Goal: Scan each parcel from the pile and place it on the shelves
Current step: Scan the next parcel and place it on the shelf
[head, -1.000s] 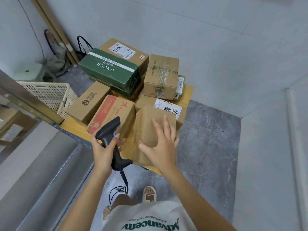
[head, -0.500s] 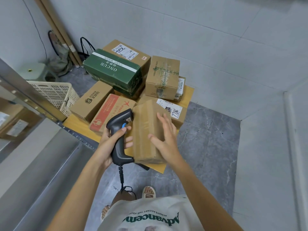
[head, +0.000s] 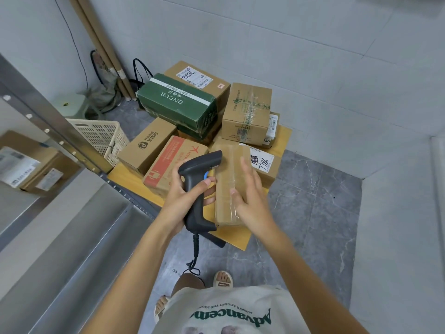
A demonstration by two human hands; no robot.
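A plain brown taped parcel (head: 226, 182) stands on end above the front of the pile, pinched between my two hands. My right hand (head: 250, 201) presses flat on its right face with fingers spread. My left hand (head: 177, 203) grips a black barcode scanner (head: 198, 186) by the handle, thumb near its blue button, while its fingertips touch the parcel's left side. The scanner's head points up and right, close to the parcel's top. No label shows on the parcel's visible faces.
The pile sits on a low wooden platform (head: 125, 174): a green box (head: 175, 102), a red-printed box (head: 168, 162), a labelled brown box (head: 263, 165) and others. The metal shelf unit (head: 60, 225) is at left, with parcels (head: 29, 169) on it. A plastic basket (head: 101, 136) stands behind.
The parcel has been turned from lying flat-faced towards me to standing narrow on end and drawn nearer. My left hand brought the scanner up against its left side.
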